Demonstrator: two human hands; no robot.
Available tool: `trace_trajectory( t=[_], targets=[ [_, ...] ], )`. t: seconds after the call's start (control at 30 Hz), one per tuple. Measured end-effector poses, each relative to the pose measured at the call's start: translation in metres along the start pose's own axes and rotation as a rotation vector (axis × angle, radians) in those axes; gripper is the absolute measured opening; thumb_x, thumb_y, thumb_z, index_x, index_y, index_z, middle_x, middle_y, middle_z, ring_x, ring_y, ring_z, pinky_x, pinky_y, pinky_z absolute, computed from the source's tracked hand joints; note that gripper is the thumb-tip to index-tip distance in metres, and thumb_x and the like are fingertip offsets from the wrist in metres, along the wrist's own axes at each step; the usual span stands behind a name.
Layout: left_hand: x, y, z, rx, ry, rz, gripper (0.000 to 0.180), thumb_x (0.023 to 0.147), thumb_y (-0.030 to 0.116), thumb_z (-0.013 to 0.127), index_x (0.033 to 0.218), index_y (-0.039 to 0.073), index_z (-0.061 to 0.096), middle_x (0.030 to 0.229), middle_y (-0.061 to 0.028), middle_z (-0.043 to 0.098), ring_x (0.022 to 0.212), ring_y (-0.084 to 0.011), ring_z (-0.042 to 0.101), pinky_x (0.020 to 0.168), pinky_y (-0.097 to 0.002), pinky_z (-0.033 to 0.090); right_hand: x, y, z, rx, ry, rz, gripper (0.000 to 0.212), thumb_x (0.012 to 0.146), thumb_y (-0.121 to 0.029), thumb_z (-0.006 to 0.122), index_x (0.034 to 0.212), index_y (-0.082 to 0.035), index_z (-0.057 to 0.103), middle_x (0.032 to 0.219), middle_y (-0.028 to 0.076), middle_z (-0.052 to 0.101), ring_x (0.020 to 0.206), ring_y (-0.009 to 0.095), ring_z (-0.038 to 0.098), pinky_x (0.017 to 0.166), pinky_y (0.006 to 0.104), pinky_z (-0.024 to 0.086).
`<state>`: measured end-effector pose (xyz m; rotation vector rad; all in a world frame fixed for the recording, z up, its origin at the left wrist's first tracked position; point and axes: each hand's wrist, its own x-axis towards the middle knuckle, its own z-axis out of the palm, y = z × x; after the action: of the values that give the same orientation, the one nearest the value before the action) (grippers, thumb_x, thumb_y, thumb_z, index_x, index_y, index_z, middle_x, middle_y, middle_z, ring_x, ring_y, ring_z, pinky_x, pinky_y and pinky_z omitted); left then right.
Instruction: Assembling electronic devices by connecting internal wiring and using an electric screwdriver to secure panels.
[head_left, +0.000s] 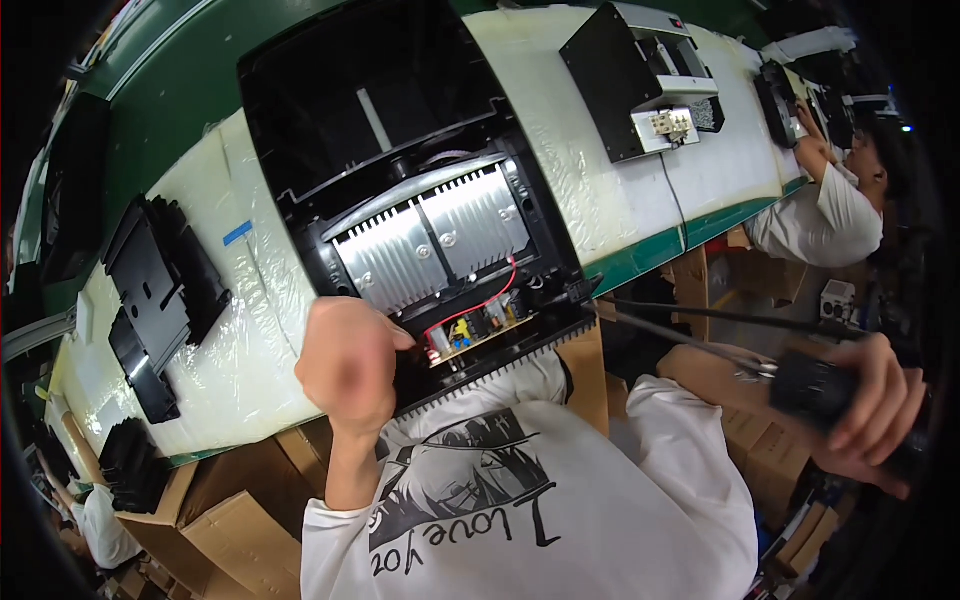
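Observation:
Right in front of me stands an open black appliance housing (560, 215), with a silver ribbed metal plate (475, 225) inside. Along its near side is a circuit board (470, 340) with a red wire (490, 300). My left hand (350, 365), blurred, is closed at the housing's near left corner; whatever its fingers hold is hidden. Out to the right, away from the housing, my right hand (870, 405) wraps around a black screwdriver (810, 390), seemingly a powered one. A long thin shaft runs from its silver front toward the housing.
Black plastic panels (150, 290) lie left on the film-covered bench (260, 370). A black and silver metal assembly (630, 90) with a terminal block sits back right. Cardboard boxes (230, 540) stand below the bench edge. A co-worker (830, 210) works at the far right.

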<state>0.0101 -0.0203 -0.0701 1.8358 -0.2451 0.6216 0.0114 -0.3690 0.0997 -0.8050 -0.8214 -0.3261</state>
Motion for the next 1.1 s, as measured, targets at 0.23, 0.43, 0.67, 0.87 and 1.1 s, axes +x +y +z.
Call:
trace_trajectory(
  t=[0.23, 0.43, 0.67, 0.87, 1.1],
  targets=[
    [0.001, -0.002, 0.015, -0.015, 0.175, -0.23, 0.064, 0.075, -0.003, 0.046, 0.137, -0.005, 0.029, 0.141, -0.0185, 0.035, 0.135, -0.0279, 0.028, 0.112, -0.0399, 0.016, 0.021, 0.006, -0.07, -0.863, 0.395, -0.523, 0.086, 0.06, -0.092, 0.036, 0.066, -0.007, 0.044, 0.064, 0.003, 0.046, 0.049, 0.018, 0.042, 0.049, 0.0316, 0.034],
    [0.003, 0.0, 0.012, -0.236, 0.195, -0.486, 0.083, 0.059, -0.009, 0.039, 0.14, -0.004, 0.024, 0.147, -0.0172, 0.026, 0.138, -0.0265, 0.022, 0.113, -0.035, 0.013, 0.033, 0.065, -0.091, -1.176, 0.509, -0.442, 0.083, 0.071, -0.087, 0.022, 0.108, -0.015, 0.041, 0.062, 0.01, 0.045, 0.046, 0.021, 0.044, 0.046, 0.0359, 0.041],
    [0.0, -0.004, 0.009, -0.206, 0.218, -0.527, 0.087, 0.052, -0.007, 0.041, 0.138, -0.004, 0.03, 0.145, -0.017, 0.03, 0.137, -0.0275, 0.026, 0.114, -0.0355, 0.014, 0.031, 0.069, -0.118, -1.249, 0.544, -0.414, 0.084, 0.071, -0.087, 0.021, 0.107, -0.014, 0.042, 0.062, 0.01, 0.046, 0.046, 0.021, 0.045, 0.048, 0.0359, 0.042],
    [0.002, -0.005, 0.01, -0.188, 0.217, -0.513, 0.084, 0.051, -0.005, 0.041, 0.134, -0.005, 0.033, 0.144, -0.0183, 0.03, 0.135, -0.0277, 0.028, 0.113, -0.0355, 0.016, 0.045, 0.055, -0.153, -0.714, 0.144, -0.086, 0.094, 0.071, -0.088, 0.016, 0.084, -0.002, 0.05, 0.063, 0.01, 0.054, 0.048, 0.022, 0.051, 0.05, 0.0341, 0.043],
    [0.002, -0.002, 0.032, -0.244, 0.282, -0.486, 0.074, 0.052, -0.008, 0.039, 0.126, -0.003, 0.039, 0.147, -0.019, 0.025, 0.133, -0.0276, 0.031, 0.11, -0.033, 0.021, 0.13, 0.148, -0.098, -1.056, 0.63, 0.058, 0.04, 0.091, -0.047, 0.05, 0.094, -0.008, 0.056, 0.053, 0.001, 0.048, 0.037, 0.01, 0.045, 0.036, 0.022, 0.037]
  ],
)
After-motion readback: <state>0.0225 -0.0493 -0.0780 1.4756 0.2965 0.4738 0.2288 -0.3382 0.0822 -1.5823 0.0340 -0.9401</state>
